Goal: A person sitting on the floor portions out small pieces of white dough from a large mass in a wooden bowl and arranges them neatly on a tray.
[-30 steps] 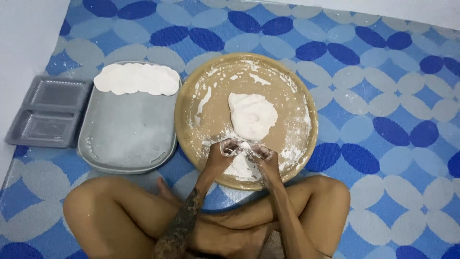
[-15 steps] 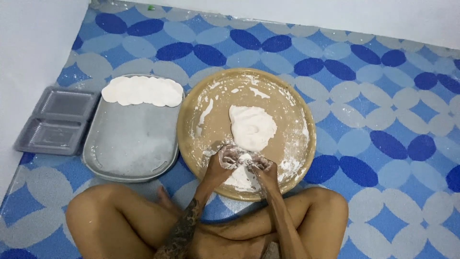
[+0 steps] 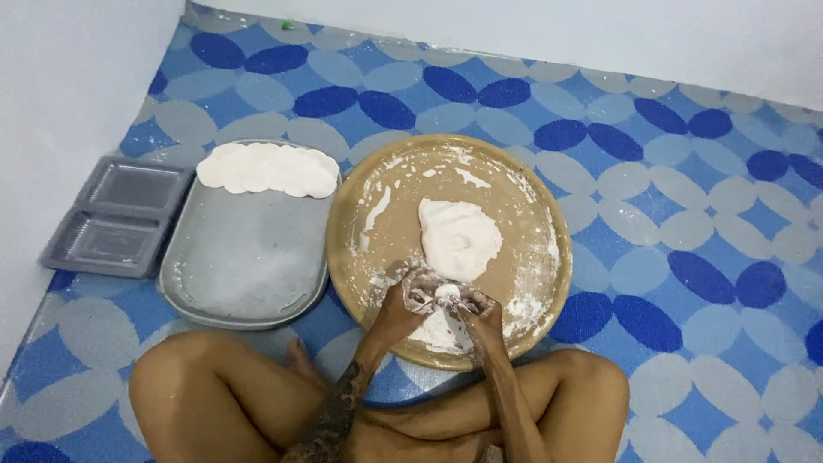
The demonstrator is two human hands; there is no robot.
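A round brown tray (image 3: 531, 206) dusted with flour lies on the floor in front of me. A big lump of white dough (image 3: 459, 238) rests in its middle. My left hand (image 3: 410, 294) and my right hand (image 3: 477, 310) meet over the tray's near edge, both floury, pinched together around a small piece of dough (image 3: 445, 292). A patch of loose flour (image 3: 439, 327) lies under them. My bare knees frame the tray from below.
Left of the round tray sits an oval grey metal tray (image 3: 244, 257) with several flat white dough discs (image 3: 267, 169) lined along its far edge. A grey two-compartment plastic tray (image 3: 120, 216) lies by the white wall. A blue patterned mat (image 3: 686, 223) covers the floor.
My view has tilted and shifted a little. Both hands stay together at the tray's near edge, working the small dough piece; the large lump has not moved.
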